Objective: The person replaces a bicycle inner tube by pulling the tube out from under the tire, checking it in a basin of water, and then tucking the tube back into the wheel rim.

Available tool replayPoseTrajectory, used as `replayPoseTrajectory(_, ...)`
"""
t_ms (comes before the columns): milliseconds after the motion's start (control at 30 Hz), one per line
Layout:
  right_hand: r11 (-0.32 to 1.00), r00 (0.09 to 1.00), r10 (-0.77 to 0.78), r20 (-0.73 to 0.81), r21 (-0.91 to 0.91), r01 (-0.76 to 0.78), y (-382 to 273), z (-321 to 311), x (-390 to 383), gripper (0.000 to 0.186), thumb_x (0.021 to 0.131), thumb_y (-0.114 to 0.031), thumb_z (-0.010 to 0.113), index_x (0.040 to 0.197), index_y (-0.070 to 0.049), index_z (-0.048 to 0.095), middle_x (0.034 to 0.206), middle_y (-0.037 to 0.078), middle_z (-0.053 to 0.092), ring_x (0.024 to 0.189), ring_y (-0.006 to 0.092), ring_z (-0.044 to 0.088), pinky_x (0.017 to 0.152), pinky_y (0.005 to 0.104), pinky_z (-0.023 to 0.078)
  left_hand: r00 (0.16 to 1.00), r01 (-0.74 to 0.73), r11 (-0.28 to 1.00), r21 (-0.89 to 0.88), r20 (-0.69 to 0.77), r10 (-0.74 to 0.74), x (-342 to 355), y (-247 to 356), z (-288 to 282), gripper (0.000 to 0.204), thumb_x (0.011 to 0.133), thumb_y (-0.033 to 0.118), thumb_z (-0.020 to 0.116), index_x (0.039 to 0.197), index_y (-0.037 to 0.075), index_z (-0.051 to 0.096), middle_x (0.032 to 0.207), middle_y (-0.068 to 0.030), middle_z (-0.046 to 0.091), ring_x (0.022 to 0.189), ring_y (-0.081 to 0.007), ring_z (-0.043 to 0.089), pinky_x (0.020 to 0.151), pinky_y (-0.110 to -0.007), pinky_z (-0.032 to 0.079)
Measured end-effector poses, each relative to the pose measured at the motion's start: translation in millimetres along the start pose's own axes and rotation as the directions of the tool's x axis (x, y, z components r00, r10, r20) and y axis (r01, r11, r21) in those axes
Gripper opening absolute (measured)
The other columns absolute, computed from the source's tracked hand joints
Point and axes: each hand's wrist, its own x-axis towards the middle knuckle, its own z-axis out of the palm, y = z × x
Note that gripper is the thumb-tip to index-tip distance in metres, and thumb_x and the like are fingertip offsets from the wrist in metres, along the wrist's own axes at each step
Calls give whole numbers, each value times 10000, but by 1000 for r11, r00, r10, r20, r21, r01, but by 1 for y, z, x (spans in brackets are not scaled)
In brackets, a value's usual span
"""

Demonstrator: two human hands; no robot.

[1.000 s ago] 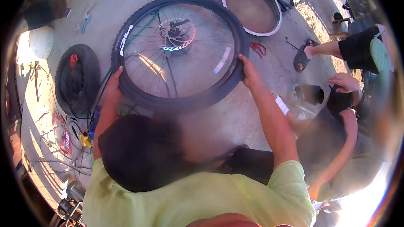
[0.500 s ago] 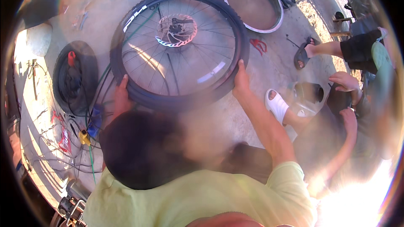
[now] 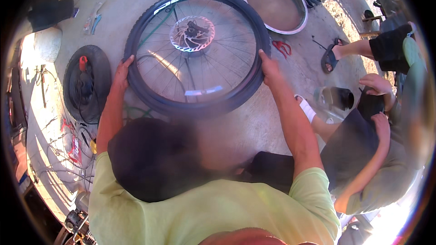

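A large bicycle wheel (image 3: 200,109) with a black knobbly tyre is held in front of me, tilted a little. Its spokes meet at a hub with a silver brake disc (image 3: 173,41). My left hand (image 3: 122,71) grips the tyre's left side, thumb on top and fingers mostly hidden beneath. On the opposite side my right hand (image 3: 271,69) clasps the tyre the same way, also with its thumb uppermost. A dark blurred shape (image 3: 145,163) hides the floor below the wheel.
A round metal basin (image 3: 305,23) of murky water stands at the far right, near a red-handled tool (image 3: 282,48). On the left lies a smaller wheel (image 3: 71,95), with cables around it. People sit at the right, one's hand (image 3: 379,84) near a dark container (image 3: 341,98).
The wheel has turned clockwise: its white lettering moved from the left toward the top, the lower sticker leftward. My left hand has shifted up along the tyre; my right is slightly higher.
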Motion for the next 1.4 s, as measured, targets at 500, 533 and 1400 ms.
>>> replayPoseTrajectory(500,971,972,-63,-227,-239,7,65,-6,-39,860,914,-565,671,1378,144,520,1345,296,615,1256,388,598,1041,419,464,986,-45,976,-214,-166,9,-111,-42,47,586,951,251,724,1415,8,460,1266,-139,600,1103,-294,633,941,-455,550)
replayPoseTrajectory(533,961,982,-87,-168,-274,39,51,-15,-25,846,897,-544,698,1362,143,531,1321,291,631,1234,386,612,1030,414,472,990,-31,976,-217,-140,1,-104,-40,43,574,951,251,725,1407,13,469,1260,-139,603,1103,-290,633,940,-456,551)
replayPoseTrajectory(1400,919,949,-186,-256,-387,76,35,9,-52,674,970,-501,621,1287,94,602,1229,284,673,1181,409,637,1018,463,469,995,-2,970,-245,-99,-23,-98,-51,32,549,955,249,724,1391,-9,512,1248,-130,636,1093,-254,643,906,-411,549)
